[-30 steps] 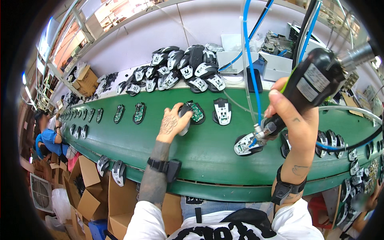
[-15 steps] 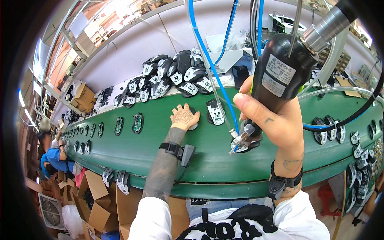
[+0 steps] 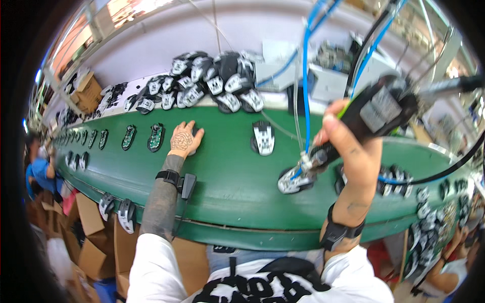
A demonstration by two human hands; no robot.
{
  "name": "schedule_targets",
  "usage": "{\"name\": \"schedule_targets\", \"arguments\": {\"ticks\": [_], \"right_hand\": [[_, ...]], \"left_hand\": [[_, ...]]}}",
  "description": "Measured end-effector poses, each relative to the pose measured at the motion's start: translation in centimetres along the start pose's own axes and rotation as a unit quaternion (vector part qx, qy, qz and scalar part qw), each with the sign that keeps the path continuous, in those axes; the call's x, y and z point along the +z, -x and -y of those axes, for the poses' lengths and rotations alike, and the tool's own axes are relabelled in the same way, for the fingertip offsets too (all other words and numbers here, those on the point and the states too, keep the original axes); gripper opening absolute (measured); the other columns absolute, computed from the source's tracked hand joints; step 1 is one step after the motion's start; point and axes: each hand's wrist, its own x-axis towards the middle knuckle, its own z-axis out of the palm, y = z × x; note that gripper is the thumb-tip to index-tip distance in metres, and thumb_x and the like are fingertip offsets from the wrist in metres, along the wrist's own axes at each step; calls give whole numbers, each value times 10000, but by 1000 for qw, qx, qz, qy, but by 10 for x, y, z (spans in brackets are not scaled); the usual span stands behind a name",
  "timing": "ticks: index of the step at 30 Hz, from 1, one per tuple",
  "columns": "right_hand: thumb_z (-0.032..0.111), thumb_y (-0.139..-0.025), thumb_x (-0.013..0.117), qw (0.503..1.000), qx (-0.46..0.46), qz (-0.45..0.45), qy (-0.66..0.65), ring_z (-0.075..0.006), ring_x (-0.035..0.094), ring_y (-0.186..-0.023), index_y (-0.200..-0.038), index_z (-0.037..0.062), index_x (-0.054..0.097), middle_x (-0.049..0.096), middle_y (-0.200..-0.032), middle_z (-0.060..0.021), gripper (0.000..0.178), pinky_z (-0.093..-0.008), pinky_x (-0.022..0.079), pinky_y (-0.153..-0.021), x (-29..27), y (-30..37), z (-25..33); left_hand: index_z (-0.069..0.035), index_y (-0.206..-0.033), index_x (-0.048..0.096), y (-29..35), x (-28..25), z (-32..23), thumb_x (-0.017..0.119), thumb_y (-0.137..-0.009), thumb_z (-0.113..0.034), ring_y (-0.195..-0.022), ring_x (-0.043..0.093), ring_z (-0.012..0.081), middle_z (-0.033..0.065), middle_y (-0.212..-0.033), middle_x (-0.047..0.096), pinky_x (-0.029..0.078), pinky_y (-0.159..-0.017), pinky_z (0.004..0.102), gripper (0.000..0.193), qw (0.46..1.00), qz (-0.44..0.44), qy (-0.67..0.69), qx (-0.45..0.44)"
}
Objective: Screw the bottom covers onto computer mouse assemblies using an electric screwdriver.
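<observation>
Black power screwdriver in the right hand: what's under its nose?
A white-and-black computer mouse housing on the green conveyor belt. The black power screwdriver's nose covers part of it, so any contact spot is hidden.

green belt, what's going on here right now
The right hand grips a black tool, pointed down at a mouse on the green belt; blur hides whether they touch. The left hand lies over a dark piece that it mostly covers. Another mouse sits on the belt between the hands. Farther left are open mice, and a pile of mice lies beyond the belt.
</observation>
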Motion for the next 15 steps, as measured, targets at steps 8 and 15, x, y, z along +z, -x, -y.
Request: {"name": "schedule_targets", "arguments": {"ticks": [8, 15], "right_hand": [[45, -793, 629, 998, 2, 7, -65, -132, 544, -535, -881, -10, 558, 553, -651, -53, 126, -254, 439, -519, 18, 2, -8], [88, -847, 566, 999, -9, -7, -33, -139, 503, -508, -900, -8, 522, 512, -594, -54, 118, -265, 427, -508, 28, -6, -22]], "left_hand": [[27, -1135, 519, 32, -4, -179, 586, -751, -530, -1088, 492, 378, 235, -1178, 478, 418, -898, 429, 680, 974, 85, 178, 112], [-7, -1168, 495, 28, 16, -183, 633, -695, -475, -1046, 467, 378, 205, -1198, 458, 396, -924, 412, 680, 984, 102, 82, 119]]}}
